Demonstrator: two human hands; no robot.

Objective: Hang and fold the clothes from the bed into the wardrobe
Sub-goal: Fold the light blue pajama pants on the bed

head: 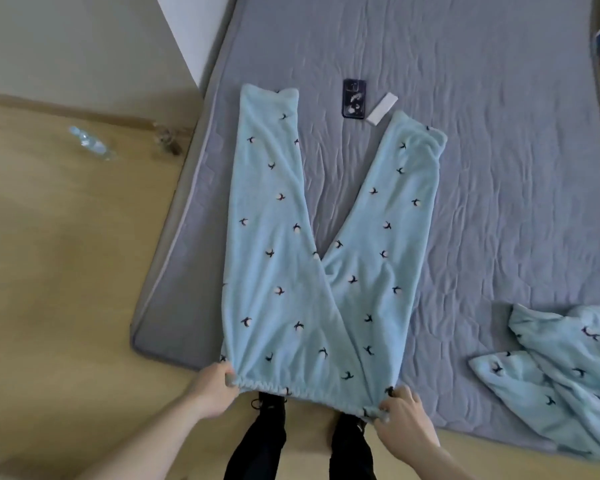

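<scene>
Light blue fleece pyjama trousers (pixel 302 271) with small dark bird prints lie spread flat on the grey mattress (pixel 499 168), legs pointing away in a V. My left hand (pixel 215 382) pinches the left corner of the elastic waistband at the mattress's near edge. My right hand (pixel 400 408) pinches the right corner of the same waistband. A second garment of the same blue printed fleece (pixel 561 368) lies crumpled on the mattress at the lower right.
A dark phone (pixel 354 98) and a small white box (pixel 381 108) lie on the mattress between the trouser cuffs. A clear plastic bottle (pixel 90 143) lies on the wooden floor at left. My feet stand below the waistband.
</scene>
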